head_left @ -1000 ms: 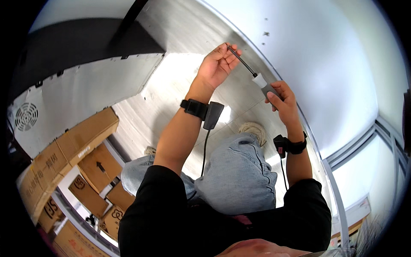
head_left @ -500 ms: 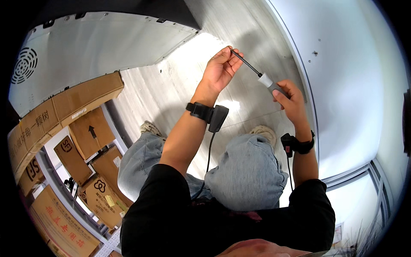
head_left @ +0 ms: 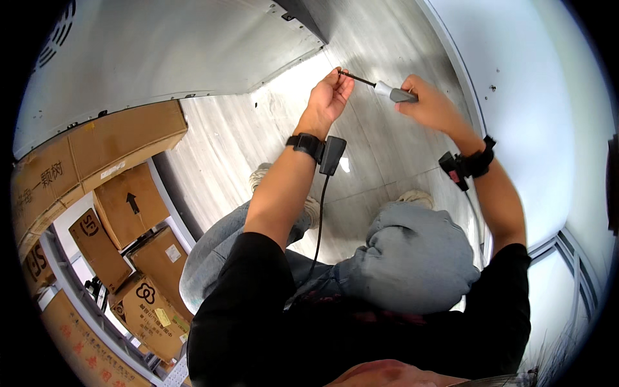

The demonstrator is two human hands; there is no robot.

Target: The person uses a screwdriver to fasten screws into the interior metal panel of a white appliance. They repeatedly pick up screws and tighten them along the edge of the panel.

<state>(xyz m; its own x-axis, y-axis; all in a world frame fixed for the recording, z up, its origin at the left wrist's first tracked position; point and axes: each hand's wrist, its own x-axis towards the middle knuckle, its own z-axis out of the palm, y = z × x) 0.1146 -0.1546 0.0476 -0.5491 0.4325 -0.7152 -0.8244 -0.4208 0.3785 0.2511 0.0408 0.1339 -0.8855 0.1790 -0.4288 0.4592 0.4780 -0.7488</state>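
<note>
A screwdriver (head_left: pixel 382 89) with a grey-and-white handle and a thin dark shaft lies nearly level between my hands. My right hand (head_left: pixel 427 106) is wrapped around the back of its handle. At the other end, the thumb and forefinger of my left hand (head_left: pixel 329 98) pinch the shaft's tip, while the remaining fingers curl loosely. Whether a small part sits at that tip is too small to make out. Both hands are above the floor, between a large metal panel (head_left: pixel 213 55) and a white panel (head_left: pixel 522 122) with small holes near its edge.
At left, a long cardboard box (head_left: pixel 129 132) rests on a metal shelf rack (head_left: pixel 175 203) with several cartons (head_left: pixel 132 203) below. Pale wood-look flooring (head_left: pixel 367 155) runs between the panels. Black straps with boxy devices circle both wrists; a cable (head_left: pixel 320 226) hangs from the left one.
My right hand has moved up and its forearm has swung outward, bringing the screwdriver closer to level. My left hand still pinches the tip. The view has shifted, showing the metal panel larger.
</note>
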